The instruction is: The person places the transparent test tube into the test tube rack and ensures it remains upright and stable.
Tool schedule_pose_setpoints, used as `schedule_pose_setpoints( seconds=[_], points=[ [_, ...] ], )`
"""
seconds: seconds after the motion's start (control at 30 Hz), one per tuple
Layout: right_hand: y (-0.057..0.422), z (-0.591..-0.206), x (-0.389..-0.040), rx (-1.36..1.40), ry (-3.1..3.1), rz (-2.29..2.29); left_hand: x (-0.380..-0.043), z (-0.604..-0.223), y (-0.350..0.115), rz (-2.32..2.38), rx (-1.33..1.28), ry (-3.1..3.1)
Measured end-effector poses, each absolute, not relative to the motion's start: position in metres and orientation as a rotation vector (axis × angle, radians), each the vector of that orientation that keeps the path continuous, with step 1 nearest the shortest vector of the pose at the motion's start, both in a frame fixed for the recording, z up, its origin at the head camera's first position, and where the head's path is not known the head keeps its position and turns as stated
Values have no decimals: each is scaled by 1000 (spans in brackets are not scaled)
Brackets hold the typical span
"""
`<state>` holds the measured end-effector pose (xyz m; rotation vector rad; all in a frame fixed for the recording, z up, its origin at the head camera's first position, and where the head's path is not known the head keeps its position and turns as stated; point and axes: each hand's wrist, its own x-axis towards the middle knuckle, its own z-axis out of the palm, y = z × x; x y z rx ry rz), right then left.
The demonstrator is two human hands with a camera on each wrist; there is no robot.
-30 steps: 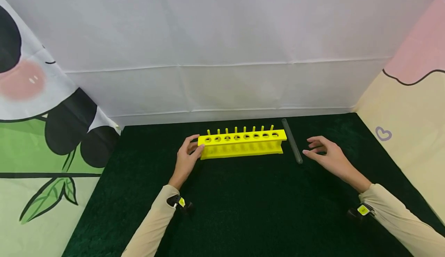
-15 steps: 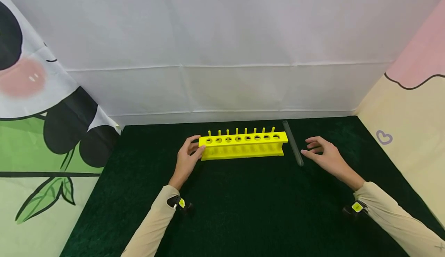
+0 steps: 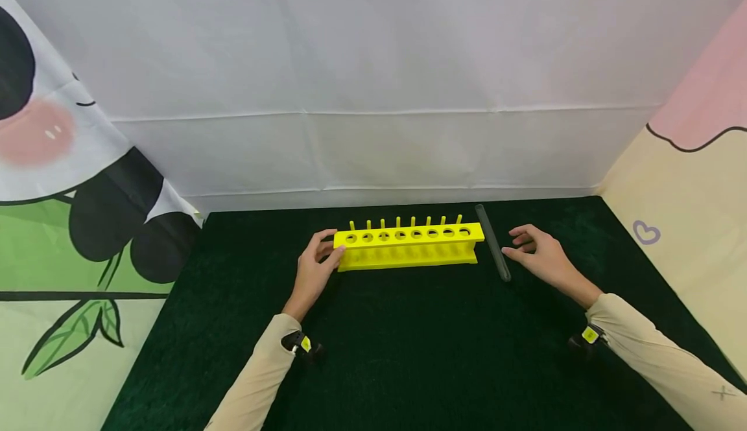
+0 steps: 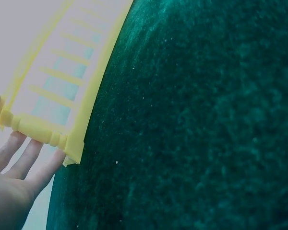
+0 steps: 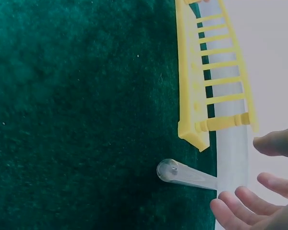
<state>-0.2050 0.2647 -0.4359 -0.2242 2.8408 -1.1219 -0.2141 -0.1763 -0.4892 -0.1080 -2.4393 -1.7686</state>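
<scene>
A yellow test tube rack (image 3: 408, 258) with a row of round holes and upright pegs stands on the dark green cloth. My left hand (image 3: 312, 274) holds its left end, thumb at the front edge; in the left wrist view, fingers of the left hand (image 4: 14, 187) touch the end post of the rack (image 4: 38, 129). A clear test tube (image 3: 493, 244) lies on the cloth just right of the rack. Beside the tube, my right hand (image 3: 545, 257) hovers with loosely bent fingers and nothing in them. The right wrist view shows the tube's rounded end (image 5: 169, 170) below the rack (image 5: 184, 76).
Green cloth (image 3: 397, 340) covers the table, which ends at a white curtain (image 3: 397, 146) behind the rack. Printed panels stand at the left (image 3: 47, 236) and right (image 3: 688, 223). Each wrist carries a strapped camera.
My right hand has drifted slightly left, closer to the test tube. The left hand keeps its place at the rack, and the rack and tube lie as before; the view shifts slightly.
</scene>
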Motion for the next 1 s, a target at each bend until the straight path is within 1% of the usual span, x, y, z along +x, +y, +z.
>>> schedule_pose_setpoints(
  seconds=[0.3, 1.0],
  points=[
    [260, -435, -216, -201, 2850, -1078, -214, -489, -176, -1759, -124, -2445],
    [250, -453, -242, -255, 2877, -1012, -215, -492, -182, -1726, -125, -2466]
  ],
)
